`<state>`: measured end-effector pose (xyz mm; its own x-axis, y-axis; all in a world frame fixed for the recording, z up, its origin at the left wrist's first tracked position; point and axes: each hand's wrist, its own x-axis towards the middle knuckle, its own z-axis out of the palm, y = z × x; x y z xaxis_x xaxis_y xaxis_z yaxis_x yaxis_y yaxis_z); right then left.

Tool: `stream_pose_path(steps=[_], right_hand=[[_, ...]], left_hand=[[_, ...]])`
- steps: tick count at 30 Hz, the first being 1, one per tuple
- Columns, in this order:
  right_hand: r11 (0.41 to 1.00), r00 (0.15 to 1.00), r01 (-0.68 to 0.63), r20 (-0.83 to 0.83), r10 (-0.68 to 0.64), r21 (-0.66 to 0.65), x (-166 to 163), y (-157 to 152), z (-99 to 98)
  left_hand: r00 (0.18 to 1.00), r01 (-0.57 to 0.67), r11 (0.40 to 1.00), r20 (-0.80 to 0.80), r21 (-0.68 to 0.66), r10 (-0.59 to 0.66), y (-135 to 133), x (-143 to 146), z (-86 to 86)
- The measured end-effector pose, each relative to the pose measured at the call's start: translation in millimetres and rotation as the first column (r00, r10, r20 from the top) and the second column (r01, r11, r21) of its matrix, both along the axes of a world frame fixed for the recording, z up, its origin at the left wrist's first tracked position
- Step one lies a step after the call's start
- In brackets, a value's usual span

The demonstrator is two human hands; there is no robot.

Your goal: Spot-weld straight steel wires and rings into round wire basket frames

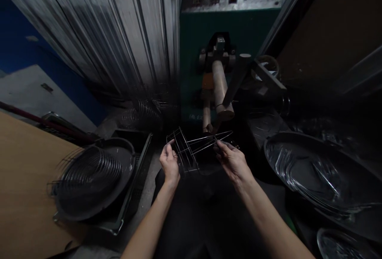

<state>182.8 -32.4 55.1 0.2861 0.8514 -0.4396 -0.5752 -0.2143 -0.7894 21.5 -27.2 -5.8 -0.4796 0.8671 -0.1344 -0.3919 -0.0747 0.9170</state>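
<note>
Green-fronted machine [221, 54], one, beyond the hands. Right hand [232, 161] and left hand [170, 163], thumb and fingers of each pinched narrow. Wire frame [187, 150], in left-hand grip, between the hands. Bent wire loop [205, 137], in right-hand grip, against the frame; whether joined, cannot tell.

Thin silver wire frame [193, 154] sits between left hand [170, 164] and right hand [234, 161], before the dark-green box-shaped metal machine [191, 48]. Left: round black tray [89, 202] bearing nested grey wire rings [115, 168]. Right: wide, rounded black tray [310, 167] with thin silver wire pieces [331, 181] in it. Ribbed grey metal sheeting [119, 32] stands left of the machine.
</note>
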Motion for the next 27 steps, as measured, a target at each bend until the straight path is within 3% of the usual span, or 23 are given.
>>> stream_pose_path(steps=[8,18,27], right_hand=[[0.997,0.997,0.067,-0.032,-0.069,-0.039,-5,6,6.7],[0.998,0.997,0.039,-0.069,-0.043,-0.056,-4,5,7.5],[0.996,0.996,0.063,-0.054,-0.067,-0.070,13,-13,-8.4]], left_hand=[[1.000,0.010,1.000,-0.010,-0.007,-0.010,4,0,7.0],[0.997,0.064,0.998,0.043,-0.002,-0.064,6,-4,15.5],[0.997,0.021,1.000,0.073,0.004,-0.022,21,-7,22.9]])
